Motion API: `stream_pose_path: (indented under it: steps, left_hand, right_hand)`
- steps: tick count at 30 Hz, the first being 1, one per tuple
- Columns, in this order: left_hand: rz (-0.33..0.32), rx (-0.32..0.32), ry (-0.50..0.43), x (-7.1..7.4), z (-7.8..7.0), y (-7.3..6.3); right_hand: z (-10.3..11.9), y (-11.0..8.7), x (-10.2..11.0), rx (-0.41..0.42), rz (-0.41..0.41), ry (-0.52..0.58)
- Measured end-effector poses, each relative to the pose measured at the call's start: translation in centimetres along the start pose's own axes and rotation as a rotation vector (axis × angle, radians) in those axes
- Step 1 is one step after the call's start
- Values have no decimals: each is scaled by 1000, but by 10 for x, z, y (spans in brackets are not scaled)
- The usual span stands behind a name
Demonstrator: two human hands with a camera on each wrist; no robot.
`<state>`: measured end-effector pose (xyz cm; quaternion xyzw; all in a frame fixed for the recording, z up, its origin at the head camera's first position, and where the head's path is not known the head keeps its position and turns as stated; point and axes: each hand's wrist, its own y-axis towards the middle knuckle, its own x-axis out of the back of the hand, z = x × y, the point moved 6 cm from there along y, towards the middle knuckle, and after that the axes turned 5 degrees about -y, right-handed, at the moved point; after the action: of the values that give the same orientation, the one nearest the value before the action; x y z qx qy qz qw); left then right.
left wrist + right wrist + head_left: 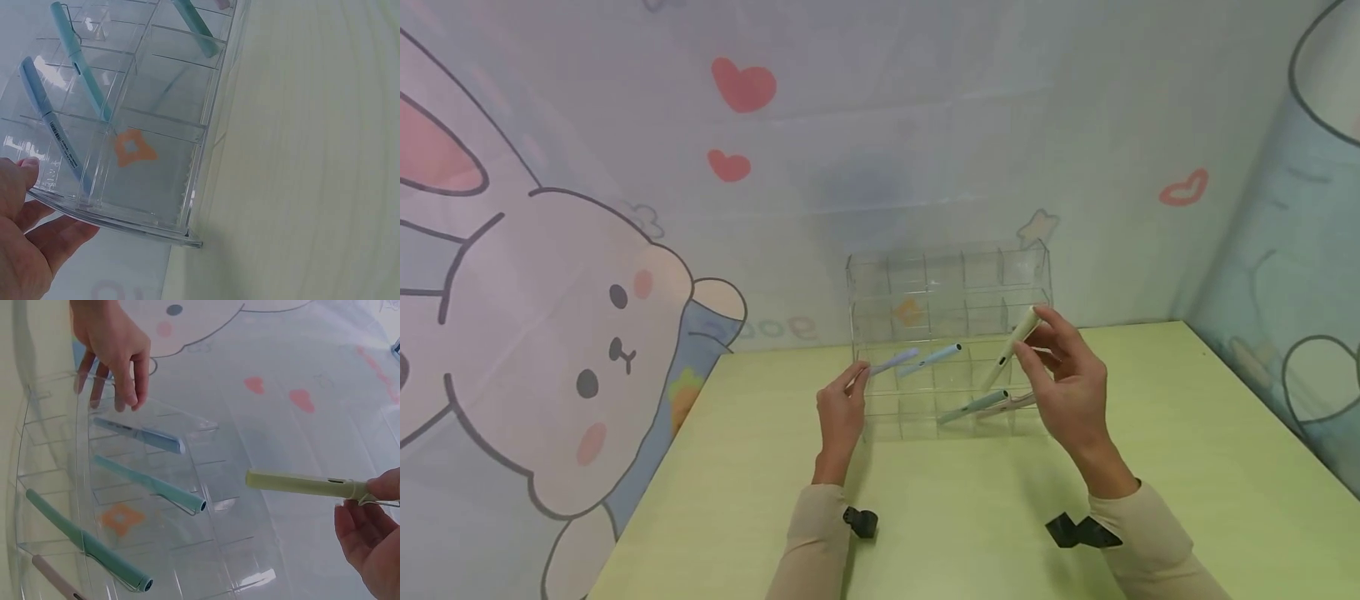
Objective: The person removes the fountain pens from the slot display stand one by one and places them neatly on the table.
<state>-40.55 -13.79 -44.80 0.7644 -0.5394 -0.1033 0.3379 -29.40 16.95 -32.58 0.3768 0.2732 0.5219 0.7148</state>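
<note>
- Clear organizer [951,283]: located at the far side of the surface [940,500], in front of the printed backdrop [880,167].
- Pens in the organizer, left to right from the head view: blue pen [897,361], aqua pen [931,359], green pen [973,406], pale pink pen [1006,407]. The last two lie nearer than the first two.
- Yellow-green pen [1011,348]: held at the organizer's right half, tilted, upper end to the right.
- Right hand [1071,375]: thumb and fingers clamped on the upper part of this pen; forearm enters from the near right, angled toward the far left.
- Left hand [842,408]: clamped on the organizer's left end; forearm enters from the near side and points away.
- Left wrist view: resolves the left grip, thumb on one face of the end wall and fingers on the other, apart from the blue pen. It also shows a barcode label [62,145] on that pen, unreadable from the head.
- Right wrist view: exposes the green pen's wire clip [112,574], indistinct from the head.
</note>
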Motion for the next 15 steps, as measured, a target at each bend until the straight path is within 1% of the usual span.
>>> stream_pose_path:
  steps: [6, 13, 15]
  left_hand:
    - [3, 9, -2, -1, -1, -2]
    - [-5, -4, 16, 0, -4, 0]
    - [-4, -6, 16, 0, -4, 1]
  right_hand:
    - [-2, -4, -6, -23, 40, 62]
    - [-8, -10, -19, -123, 122, 110]
    - [-9, -12, -23, -140, 145, 121]
